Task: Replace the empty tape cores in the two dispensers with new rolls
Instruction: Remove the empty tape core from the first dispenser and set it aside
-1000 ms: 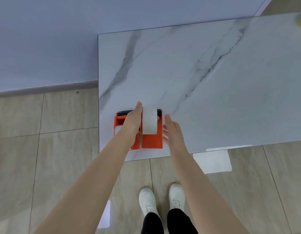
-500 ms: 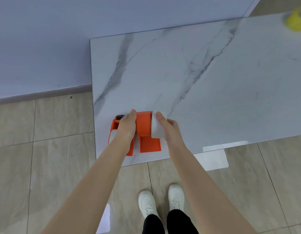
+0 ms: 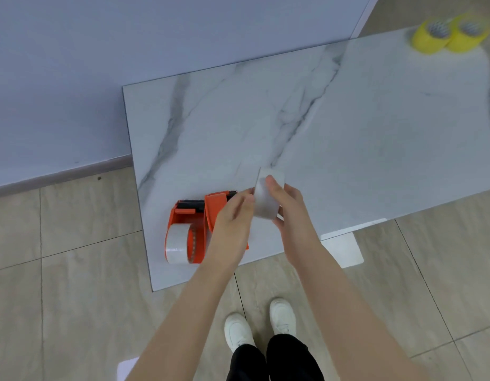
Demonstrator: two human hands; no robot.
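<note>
Two orange tape dispensers stand side by side at the near left corner of the marble table (image 3: 375,133). The left dispenser (image 3: 184,215) carries a whitish tape core (image 3: 177,244) on its hub. My left forearm partly hides the right dispenser (image 3: 216,206). My right hand (image 3: 289,207) holds a white tape core (image 3: 265,200) just above and to the right of that dispenser. My left hand (image 3: 232,218) reaches across the dispenser, and its fingertips pinch the core's left edge. Two yellow tape rolls (image 3: 430,37) (image 3: 470,31) stand side by side at the table's far right corner.
A pale wall runs behind the table's left half. Beige floor tiles lie to the left of and in front of the table. My white shoes (image 3: 261,323) stand on them just below the table's near edge.
My right hand has lifted the white core off the right dispenser and moved it right. My left hand has left the dispenser and gone to the core. The view has shifted right, showing the yellow rolls.
</note>
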